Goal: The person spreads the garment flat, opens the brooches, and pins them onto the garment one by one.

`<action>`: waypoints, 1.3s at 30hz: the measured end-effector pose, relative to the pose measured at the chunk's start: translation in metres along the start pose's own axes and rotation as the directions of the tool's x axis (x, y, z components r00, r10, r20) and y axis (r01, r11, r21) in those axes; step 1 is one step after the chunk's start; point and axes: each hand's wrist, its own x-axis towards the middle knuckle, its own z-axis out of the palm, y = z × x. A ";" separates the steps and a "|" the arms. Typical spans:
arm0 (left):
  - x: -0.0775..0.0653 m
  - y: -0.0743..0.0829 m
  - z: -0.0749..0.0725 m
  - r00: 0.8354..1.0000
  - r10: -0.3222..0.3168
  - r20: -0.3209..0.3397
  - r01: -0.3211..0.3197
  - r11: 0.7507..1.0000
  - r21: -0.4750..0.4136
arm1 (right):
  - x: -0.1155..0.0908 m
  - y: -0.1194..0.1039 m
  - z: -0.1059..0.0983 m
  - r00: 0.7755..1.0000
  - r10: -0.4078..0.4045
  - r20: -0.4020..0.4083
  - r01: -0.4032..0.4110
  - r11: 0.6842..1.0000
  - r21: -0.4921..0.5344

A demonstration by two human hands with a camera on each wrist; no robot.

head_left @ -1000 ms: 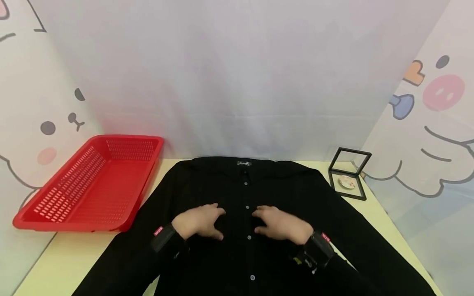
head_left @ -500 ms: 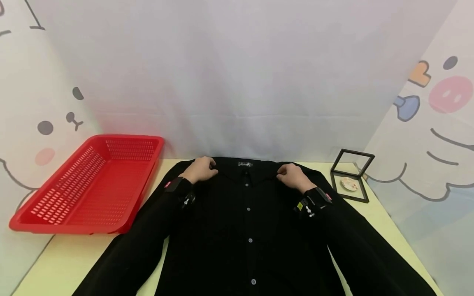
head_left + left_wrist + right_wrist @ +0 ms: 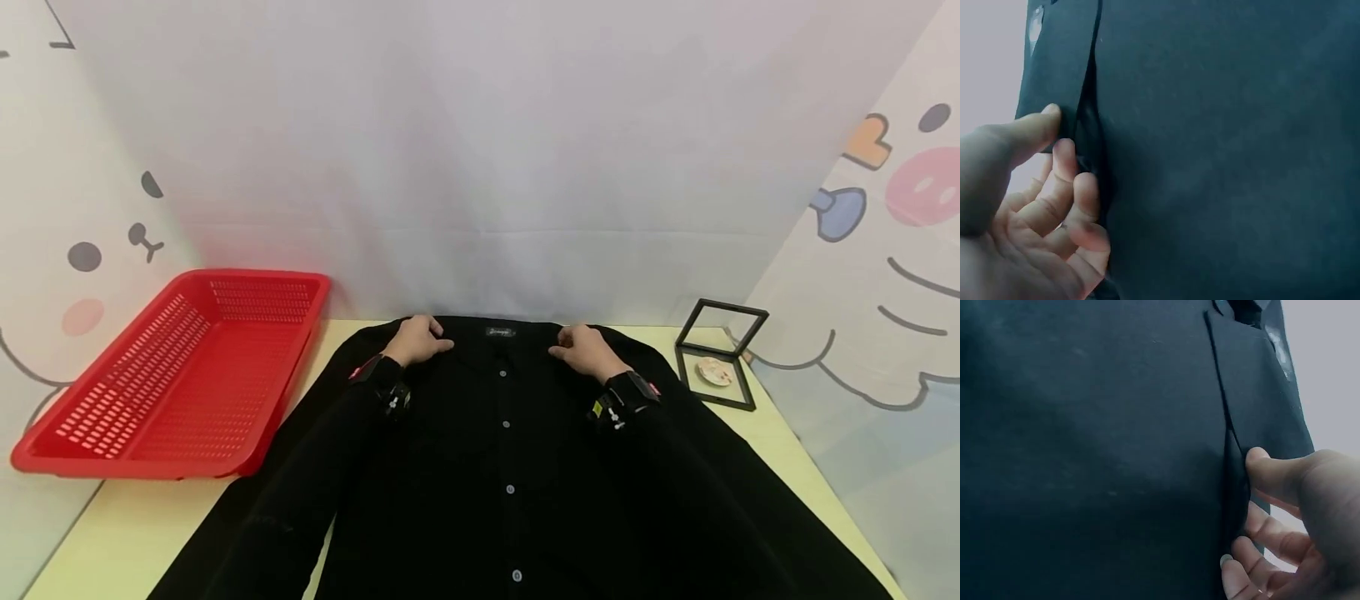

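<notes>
A black button-up shirt (image 3: 457, 450) lies spread front up, its collar at the far end and a row of pale buttons (image 3: 506, 424) down the middle. My left hand (image 3: 418, 340) pinches the left side of the collar; in the left wrist view the thumb lies on top of the collar (image 3: 1060, 69) and the fingers curl at its edge. On the opposite side, my right hand (image 3: 590, 352) pinches the collar (image 3: 1257, 394) between thumb and fingers. A small label (image 3: 501, 332) shows inside the neck between both hands. The shirt's lower end runs out of view.
On the left stands a red plastic basket (image 3: 217, 375) with slotted walls, beside the shirt's sleeve. A black-framed hinged case (image 3: 720, 350) holding a small round item stands open at the back right. The pale yellow table (image 3: 135, 533) meets a white curtain (image 3: 480, 167) behind.
Both hands have moved from the shirt's chest up to the collar, then slightly inward, and now pinch it. The shirt and basket have stayed in place.
</notes>
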 end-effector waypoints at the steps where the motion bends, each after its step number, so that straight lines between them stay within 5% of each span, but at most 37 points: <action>1: 0.011 -0.012 0.006 0.999 0.041 -0.024 -0.042 0.998 -0.036 | 0.000 0.000 -0.002 1.000 0.000 -0.006 0.000 1.000 0.017; 5: 0.070 -0.067 0.031 0.975 0.192 -0.111 -0.205 0.972 -0.116 | 0.003 -0.001 -0.012 0.999 0.015 -0.039 -0.011 0.996 0.092; 7: 0.105 -0.096 0.046 0.948 0.261 -0.183 -0.285 0.950 -0.124 | 0.005 -0.001 -0.016 0.998 0.036 -0.059 -0.029 0.992 0.124; 10: 0.111 -0.085 0.044 0.955 0.215 -0.206 -0.239 0.966 -0.100 | 0.010 -0.002 -0.020 0.996 0.044 -0.083 -0.034 0.992 0.118; 12: 0.103 -0.074 0.042 0.940 0.227 -0.256 -0.253 0.965 -0.071 | 0.013 -0.002 -0.019 0.996 0.029 -0.088 -0.020 0.995 0.098; 18: 0.048 -0.013 0.028 0.990 0.004 -0.139 -0.007 1.000 -0.023 | 0.020 0.002 -0.006 0.997 0.033 -0.074 -0.026 0.996 0.088; 21: 0.055 -0.026 0.039 0.986 0.031 -0.161 -0.029 0.999 0.014 | 0.022 0.001 0.001 0.993 0.065 -0.094 -0.057 0.995 0.082; 25: 0.043 -0.022 0.038 0.987 0.021 -0.158 -0.023 1.000 -0.007 | 0.018 -0.007 0.005 0.988 0.080 -0.131 -0.070 0.994 0.078; 27: 0.018 0.003 0.026 0.992 -0.010 -0.124 0.010 1.000 0.002 | 0.012 -0.011 0.005 0.986 0.074 -0.151 -0.061 0.995 0.083; 30: -0.011 0.015 0.018 0.982 0.070 -0.173 -0.051 0.992 0.113 | 0.000 -0.012 0.005 0.986 0.043 -0.164 -0.037 0.999 0.034; 34: -0.041 0.003 0.009 0.969 0.106 -0.225 -0.040 0.960 0.278 | -0.018 -0.006 0.001 0.986 -0.016 -0.164 0.001 0.996 -0.089; 39: -0.061 -0.025 -0.009 0.973 0.018 -0.229 0.049 0.958 0.283 | -0.035 0.017 -0.009 0.983 -0.009 -0.184 -0.018 0.989 -0.145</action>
